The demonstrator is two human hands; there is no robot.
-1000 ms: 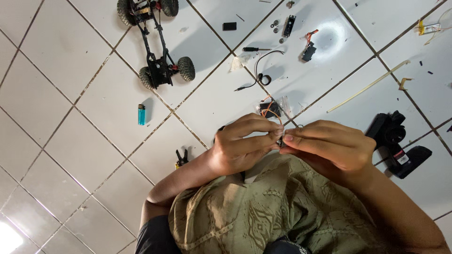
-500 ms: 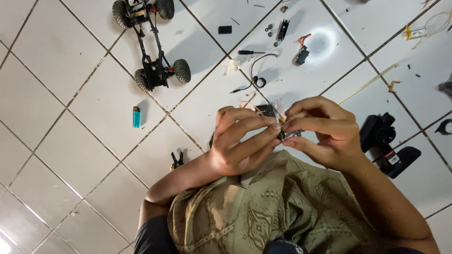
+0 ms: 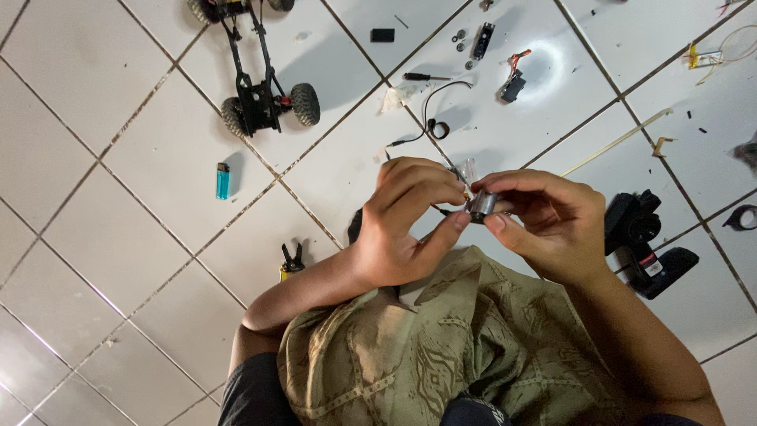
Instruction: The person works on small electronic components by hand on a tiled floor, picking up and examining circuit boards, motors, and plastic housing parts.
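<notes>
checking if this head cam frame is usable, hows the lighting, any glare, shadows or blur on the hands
Head view: a bright glare patch washes out the white floor tiles near the small black part with red wires; the toy car chassis casts a soft shadow to its right; the left hand and right hand are dim but fairly sharp, as is the small metal cylinder pinched between them.

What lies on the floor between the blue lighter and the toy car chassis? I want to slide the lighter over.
In the head view, only bare white tile separates the blue lighter from the toy car chassis.
</notes>
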